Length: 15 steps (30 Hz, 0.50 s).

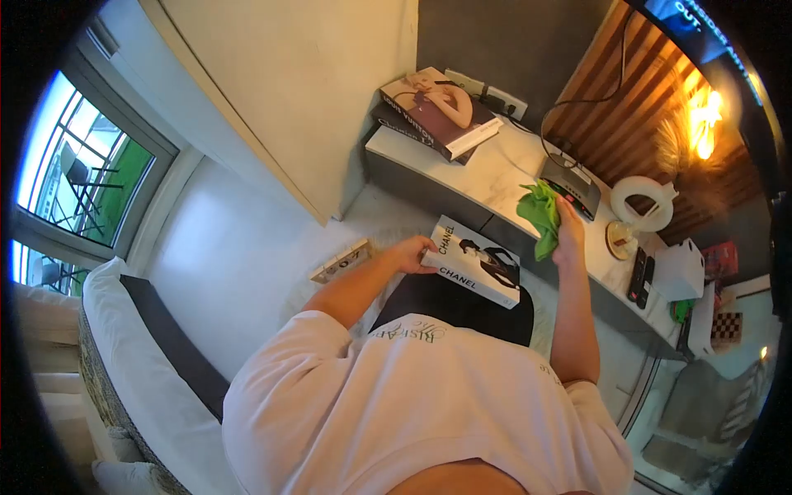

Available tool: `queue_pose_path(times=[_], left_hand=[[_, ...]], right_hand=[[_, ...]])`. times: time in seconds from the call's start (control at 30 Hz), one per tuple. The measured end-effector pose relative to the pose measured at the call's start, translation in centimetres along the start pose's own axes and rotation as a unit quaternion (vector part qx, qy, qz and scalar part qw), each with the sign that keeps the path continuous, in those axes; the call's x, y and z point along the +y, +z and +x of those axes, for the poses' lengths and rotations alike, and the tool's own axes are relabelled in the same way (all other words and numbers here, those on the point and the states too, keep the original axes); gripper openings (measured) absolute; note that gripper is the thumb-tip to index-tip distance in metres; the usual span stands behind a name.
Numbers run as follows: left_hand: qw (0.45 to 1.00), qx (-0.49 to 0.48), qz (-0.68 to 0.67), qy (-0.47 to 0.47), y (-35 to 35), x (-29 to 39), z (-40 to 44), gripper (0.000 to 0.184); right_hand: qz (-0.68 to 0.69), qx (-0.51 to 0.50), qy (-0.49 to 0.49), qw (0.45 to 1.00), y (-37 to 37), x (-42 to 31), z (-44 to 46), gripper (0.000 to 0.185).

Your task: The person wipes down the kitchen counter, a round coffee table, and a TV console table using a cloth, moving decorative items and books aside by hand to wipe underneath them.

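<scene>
My left hand [413, 254] is closed on the left end of a thick white book [474, 262] marked CHANEL, which lies over my dark-clad lap. On its cover is a figure in black. To the right, my right hand [569, 231] is raised beside the shelf edge, gripping a crumpled green cloth [540, 216]. The cloth hangs in front of a black router-like box [571, 186] on the marble-topped shelf [503, 183].
Stacked books [441, 111] occupy the shelf's far left end. A white ring-shaped vase [642, 205], remotes [640, 278] and a white box [680, 268] stand at the right. Another book-like object [342, 261] is on the floor, left of my forearm. A sofa [157, 355] is at left.
</scene>
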State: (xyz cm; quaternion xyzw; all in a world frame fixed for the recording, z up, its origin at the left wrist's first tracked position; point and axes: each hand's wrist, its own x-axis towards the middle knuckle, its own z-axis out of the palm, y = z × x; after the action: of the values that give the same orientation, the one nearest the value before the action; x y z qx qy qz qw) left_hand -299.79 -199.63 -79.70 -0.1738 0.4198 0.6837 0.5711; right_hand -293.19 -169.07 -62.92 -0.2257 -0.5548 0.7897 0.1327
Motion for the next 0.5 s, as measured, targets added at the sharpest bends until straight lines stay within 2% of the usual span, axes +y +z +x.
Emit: queue_pose_path(times=[0.1, 0.13, 0.2, 0.23, 0.37, 0.47, 0.5], left_hand=[[0.999, 0.009, 0.042, 0.021, -0.6, 0.4, -1.0, 0.036], [0.998, 0.009, 0.054, 0.028, -0.9, 0.5, -1.7, 0.037], [0.998, 0.02, 0.047, -0.019, -1.6, 1.0, -3.9, 0.038], [0.998, 0.026, 0.044, -0.045, -1.9, 1.1, -4.9, 0.038], [1.0, 0.016, 0.018, -0.002, -2.5, 0.3, -6.5, 0.041], [0.999, 0.019, 0.043, 0.021, -1.9, 0.7, -6.0, 0.043], [0.998, 0.017, 0.054, 0.015, -1.9, 1.2, -5.9, 0.044]], right_hand=[[0.021, -0.025, 0.016, 0.999, 3.1, 0.7, 1.9, 0.03], [-0.024, -0.027, -0.005, 0.999, 3.9, 0.4, 2.3, 0.03], [-0.109, -0.033, -0.045, 0.993, 5.7, 0.2, 3.1, 0.03], [-0.106, -0.051, -0.066, 0.991, 5.9, 0.8, 4.3, 0.03], [-0.042, -0.041, -0.061, 0.996, 8.3, 0.9, 6.9, 0.028], [0.006, -0.026, -0.047, 0.999, 9.5, 0.1, 6.9, 0.029], [-0.017, 0.014, -0.05, 0.999, 9.9, -1.0, 6.1, 0.029]])
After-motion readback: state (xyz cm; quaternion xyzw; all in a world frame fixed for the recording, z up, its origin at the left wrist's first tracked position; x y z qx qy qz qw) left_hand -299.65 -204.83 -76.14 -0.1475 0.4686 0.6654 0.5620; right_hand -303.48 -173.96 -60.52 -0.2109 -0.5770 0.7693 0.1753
